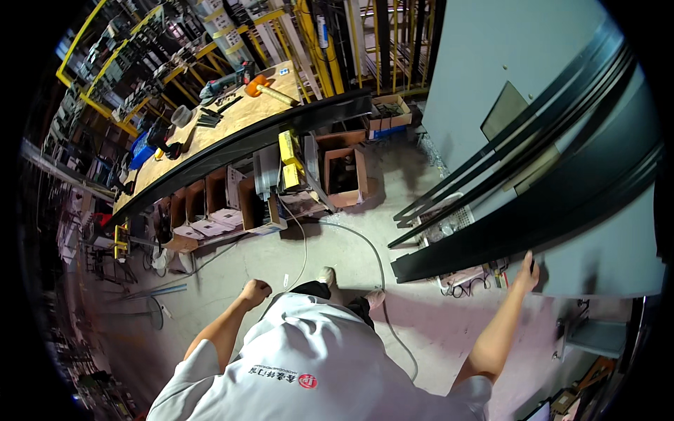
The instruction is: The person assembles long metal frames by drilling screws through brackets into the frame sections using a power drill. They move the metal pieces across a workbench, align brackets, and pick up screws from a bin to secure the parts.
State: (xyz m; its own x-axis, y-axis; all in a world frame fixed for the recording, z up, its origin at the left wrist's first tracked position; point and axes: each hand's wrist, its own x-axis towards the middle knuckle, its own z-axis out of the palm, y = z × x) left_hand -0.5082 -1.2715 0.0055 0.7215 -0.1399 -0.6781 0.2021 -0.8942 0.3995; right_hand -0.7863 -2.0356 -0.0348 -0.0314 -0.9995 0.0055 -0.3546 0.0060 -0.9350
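My left hand [257, 290] hangs over the floor, left of my body, fingers curled in, and I see nothing in it. Out to the right is my right hand [526, 274], fingers bent, at the lower edge of a wide black profile [491, 242]. Whether it touches that edge I cannot tell. A small dark patch shows at its fingers, too little to name. Several long, narrow black profiles [484, 161] lean beside the wide one against a grey cabinet [463, 91]. Another long black profile [246, 149] lies along the front edge of the wooden workbench [270, 105].
On the bench are an orange-headed mallet [258, 87], a cordless drill [165, 144] and a blue bin [142, 151]. Open cardboard boxes [345, 172] stand below it. A hose [382, 281] crosses the floor by my feet. A perforated white basket [460, 217] sits behind the leaning profiles.
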